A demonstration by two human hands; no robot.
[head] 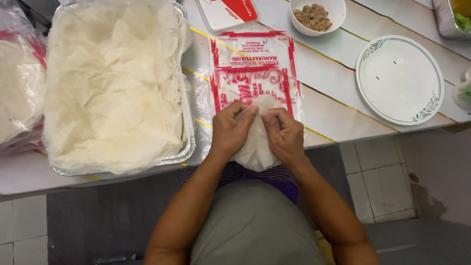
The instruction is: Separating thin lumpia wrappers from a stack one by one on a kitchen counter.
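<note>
**Thin wrapper pinched at the near edge of the table**

A stack of thin white wrappers (pixel 256 147) is held at the near edge of the table (pixel 333 105), partly overhanging it and partly lying on a clear plastic bag with red print (pixel 252 66); the top corner of the stack is pinched between both hands. The left hand (pixel 230 130) is closed narrowly, thumb and forefinger pressed on the sheet; the right hand (pixel 284 135) is likewise closed on it, fingertips just beside those of the left.

A tear is judged the likeliest fault; it would be caused by the sheets clinging together while being pulled at one corner; the overhanging part could also slip off the edge if the grip were loosened.

Toward the left end of the table, a foil tray (pixel 184 154) heaped with loose separated wrappers (pixel 113 83) is seen; beyond it, at the left edge, another bagged pack (pixel 19 83) lies. Toward the right, an empty white plate with a green leaf rim (pixel 400 78) is set; at the far edge a white bowl of brown minced filling (pixel 316 17) stands, with a red-and-white box (pixel 228 11) beside it.
</note>
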